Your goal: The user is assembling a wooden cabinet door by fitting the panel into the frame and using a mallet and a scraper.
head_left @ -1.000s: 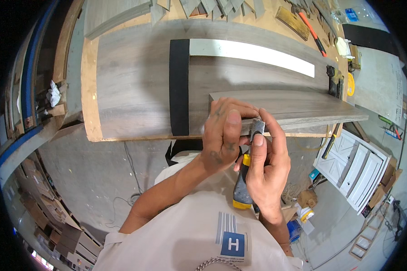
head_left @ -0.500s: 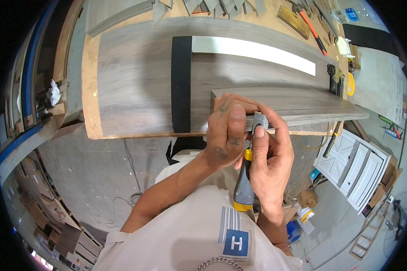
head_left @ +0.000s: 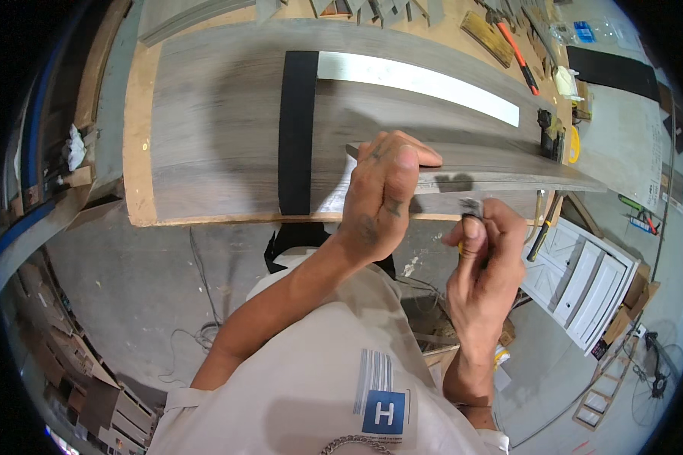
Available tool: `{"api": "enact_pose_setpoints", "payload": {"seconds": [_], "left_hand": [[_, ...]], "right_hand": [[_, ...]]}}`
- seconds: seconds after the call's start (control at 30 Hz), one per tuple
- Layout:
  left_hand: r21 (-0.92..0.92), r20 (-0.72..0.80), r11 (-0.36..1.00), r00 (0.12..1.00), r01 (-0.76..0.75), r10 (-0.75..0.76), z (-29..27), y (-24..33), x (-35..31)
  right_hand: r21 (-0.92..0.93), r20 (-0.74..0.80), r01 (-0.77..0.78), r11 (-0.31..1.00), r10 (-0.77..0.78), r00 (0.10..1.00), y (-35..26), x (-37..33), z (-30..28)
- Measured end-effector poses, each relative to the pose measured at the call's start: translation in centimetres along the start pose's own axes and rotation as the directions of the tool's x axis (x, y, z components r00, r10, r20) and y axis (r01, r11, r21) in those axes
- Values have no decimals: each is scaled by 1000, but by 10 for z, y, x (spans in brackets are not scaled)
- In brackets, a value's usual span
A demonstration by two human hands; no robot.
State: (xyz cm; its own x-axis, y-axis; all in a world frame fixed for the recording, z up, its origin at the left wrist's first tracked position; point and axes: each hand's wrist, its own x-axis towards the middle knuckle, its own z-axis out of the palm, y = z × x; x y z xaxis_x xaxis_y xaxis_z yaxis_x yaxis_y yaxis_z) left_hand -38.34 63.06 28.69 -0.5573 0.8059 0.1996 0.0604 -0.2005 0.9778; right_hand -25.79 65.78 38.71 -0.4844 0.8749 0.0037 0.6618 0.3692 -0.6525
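Observation:
A grey wood-grain board stands tilted over the near edge of a larger flat grey wood-grain panel. My left hand is closed on the tilted board near its left end, with the fingers over the top. Apart from the board, to the right, my right hand is closed round a bladed hand tool. Its short metal tip sticks up past my thumb, while the dark and yellow handle is mostly hidden by the hand. A black strip and a white strip lie on the panel.
A hammer with an orange and black handle lies by a wood block at the back right. Grey offcuts cover the far edge. A white cabinet stands right on the floor, and a cable lies at left.
My right hand has moved right, away from my left hand, and turned the tool so its handle is mostly hidden. My left hand stays at the board. The view has shifted slightly.

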Motion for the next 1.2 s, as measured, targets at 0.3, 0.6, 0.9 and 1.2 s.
{"api": "enact_pose_setpoints", "payload": {"seconds": [0.3, 0.6, 0.9, 1.2], "left_hand": [[-52, -16, 999, 1000, 0, -1, 1, -1, 3], [-12, -17, 1000, 1000, -20, 20, 1, -1, 4], [-15, -31, 999, 999, -40, 39, 1, -3, 5], [-37, -30, 999, 1000, 6, -8, 1, 3, 5]], "right_hand": [[-369, 138, 251, 895, -215, 967, -3, 20, 4], [-563, 215, 335, 755, -258, 942, -3, 28, 7], [-688, 213, 328, 647, -252, 944, -12, 35, 3], [-689, 215, 345, 637, -276, 937, -13, 32, 7]]}}
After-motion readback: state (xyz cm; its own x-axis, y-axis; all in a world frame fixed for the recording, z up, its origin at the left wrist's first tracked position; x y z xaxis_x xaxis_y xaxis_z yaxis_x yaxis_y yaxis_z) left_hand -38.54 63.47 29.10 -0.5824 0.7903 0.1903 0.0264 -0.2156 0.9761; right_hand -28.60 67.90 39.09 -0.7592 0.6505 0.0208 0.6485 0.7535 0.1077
